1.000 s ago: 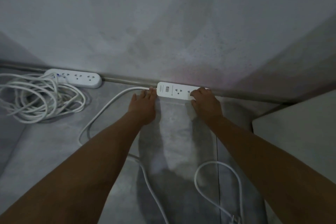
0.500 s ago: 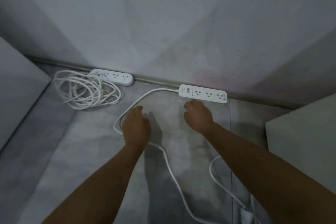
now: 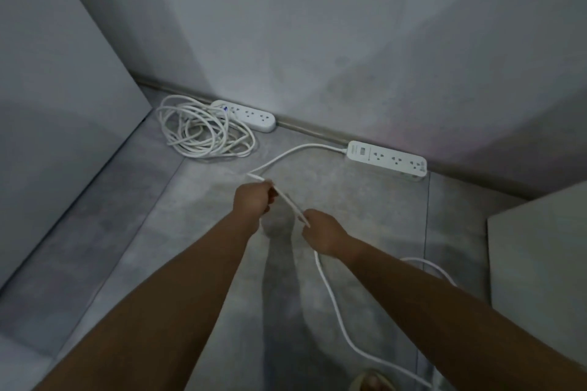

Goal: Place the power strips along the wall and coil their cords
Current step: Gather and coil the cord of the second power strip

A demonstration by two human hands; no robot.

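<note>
Both hands have come off the second power strip (image 3: pixel 387 158), which now sits flush against the wall (image 3: pixel 349 57), and have picked up its cord (image 3: pixel 290 156). Placement looks done; coiling is starting. Left hand (image 3: pixel 251 200) and right hand (image 3: pixel 321 235) each pinch the cord, a short taut span between them, strip well beyond. Slack trails behind the right hand. The first strip (image 3: pixel 251 114) lies left, its cord bundle (image 3: pixel 203 130) already coiled.

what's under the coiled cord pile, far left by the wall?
Bare grey floor shows through the loops of the coiled cord. The left end of the left power strip is overlapped by the loops; whether its plug lies underneath can't be seen.
</note>
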